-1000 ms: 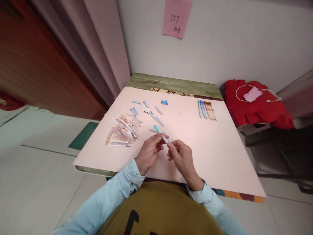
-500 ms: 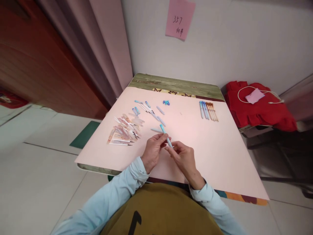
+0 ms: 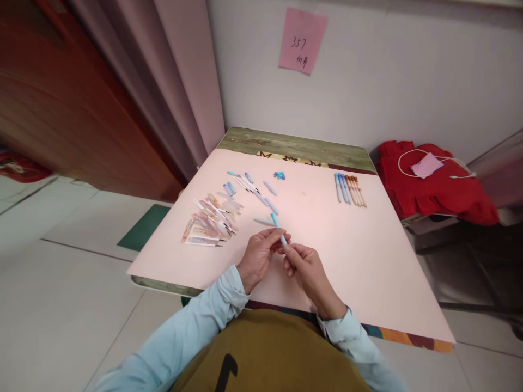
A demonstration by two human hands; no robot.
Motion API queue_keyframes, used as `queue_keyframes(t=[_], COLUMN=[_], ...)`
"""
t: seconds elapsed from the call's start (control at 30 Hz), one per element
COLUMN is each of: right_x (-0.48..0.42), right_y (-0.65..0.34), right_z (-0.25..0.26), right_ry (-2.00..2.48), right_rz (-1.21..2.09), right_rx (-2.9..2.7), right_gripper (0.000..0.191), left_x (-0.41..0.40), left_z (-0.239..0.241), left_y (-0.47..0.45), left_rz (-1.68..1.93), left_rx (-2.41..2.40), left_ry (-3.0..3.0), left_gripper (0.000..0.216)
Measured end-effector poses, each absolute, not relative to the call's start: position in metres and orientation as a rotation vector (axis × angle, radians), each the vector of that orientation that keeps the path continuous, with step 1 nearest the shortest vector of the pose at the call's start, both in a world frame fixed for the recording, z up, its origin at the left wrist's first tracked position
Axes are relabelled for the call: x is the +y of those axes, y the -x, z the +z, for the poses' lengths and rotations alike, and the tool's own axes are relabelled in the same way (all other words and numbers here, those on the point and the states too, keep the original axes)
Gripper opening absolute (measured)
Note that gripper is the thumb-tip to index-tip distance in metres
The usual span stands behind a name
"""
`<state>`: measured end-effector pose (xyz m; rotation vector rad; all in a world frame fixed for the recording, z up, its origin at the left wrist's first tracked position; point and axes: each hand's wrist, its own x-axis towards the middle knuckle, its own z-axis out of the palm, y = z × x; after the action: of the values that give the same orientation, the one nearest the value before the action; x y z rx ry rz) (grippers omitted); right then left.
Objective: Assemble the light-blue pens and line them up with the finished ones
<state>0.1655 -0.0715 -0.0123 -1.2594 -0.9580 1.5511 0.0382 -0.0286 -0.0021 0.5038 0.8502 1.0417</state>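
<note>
Left hand (image 3: 261,253) and right hand (image 3: 304,264) meet above near part of pink-covered counter (image 3: 368,256). Slim light-blue plastic pen (image 3: 278,228) held between them, tilted, darker tip pointing away. Left fingers closed round mid barrel; right fingers pinch near end. Pale blue pen barrel (image 3: 261,221) lies on counter just beyond left hand. Heap of clear plastic wrappers (image 3: 210,220) farther left. Scattered blue pen parts (image 3: 253,188) beyond. Row of blue and orange pens (image 3: 350,189) far right, well apart. Pink paper note (image 3: 302,41) on wall.
</note>
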Motion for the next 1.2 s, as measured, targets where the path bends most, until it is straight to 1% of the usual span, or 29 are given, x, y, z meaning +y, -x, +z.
queue_keyframes(t=[0.07, 0.17, 0.23, 0.3, 0.4, 0.57, 0.67, 0.73, 0.8, 0.93, 1.0, 1.07, 1.2], right_x=[-0.075, -0.082, -0.086, -0.086, -0.078, -0.047, -0.033, -0.027, -0.02, 0.007, 0.021, 0.03, 0.032], right_y=[-0.169, -0.173, -0.174, -0.174, -0.171, -0.171, -0.173, -0.173, -0.173, -0.17, -0.166, -0.161, -0.151], right_z=[-0.012, -0.01, -0.01, -0.009, -0.006, -0.002, -0.006, -0.011, -0.016, -0.021, -0.025, -0.031, -0.043], right_ry=[1.4, 1.619, 1.686, 1.706, 1.689, 1.478, 1.4, 1.419, 1.466, 1.527, 1.525, 1.511, 1.498], right_rz=[1.342, 0.904, 0.642, 0.52, 0.584, 1.14, 1.286, 1.251, 1.132, 0.828, 0.746, 0.7, 0.614], right_rx=[-1.151, -1.488, -1.639, -1.696, -1.632, -1.238, -1.089, -1.097, -1.149, -1.219, -1.233, -1.255, -1.311], right_gripper=[0.038, 0.034, 0.032, 0.032, 0.031, 0.036, 0.035, 0.036, 0.035, 0.033, 0.033, 0.034, 0.03], left_x=[-0.027, -0.021, -0.018, -0.014, -0.003, 0.029, 0.043, 0.049, 0.056, 0.076, 0.085, 0.089, 0.089], left_z=[0.0, 0.004, 0.006, 0.007, 0.009, 0.007, 0.002, -0.003, -0.007, -0.014, -0.018, -0.023, -0.03], left_y=[-0.037, -0.035, -0.034, -0.035, -0.04, -0.059, -0.068, -0.071, -0.071, -0.067, -0.064, -0.061, -0.052], left_rz=[1.084, 1.165, 1.186, 1.178, 1.185, 1.218, 1.231, 1.232, 1.233, 1.221, 1.208, 1.21, 1.193], left_rx=[0.887, 0.927, 0.947, 0.942, 0.896, 0.826, 0.831, 0.826, 0.804, 0.731, 0.707, 0.707, 0.775], left_ry=[-0.469, -0.399, -0.384, -0.379, -0.383, -0.424, -0.4, -0.404, -0.428, -0.461, -0.487, -0.55, -0.681], left_gripper=[0.029, 0.035, 0.032, 0.028, 0.024, 0.021, 0.018, 0.021, 0.027, 0.055, 0.061, 0.054, 0.029])
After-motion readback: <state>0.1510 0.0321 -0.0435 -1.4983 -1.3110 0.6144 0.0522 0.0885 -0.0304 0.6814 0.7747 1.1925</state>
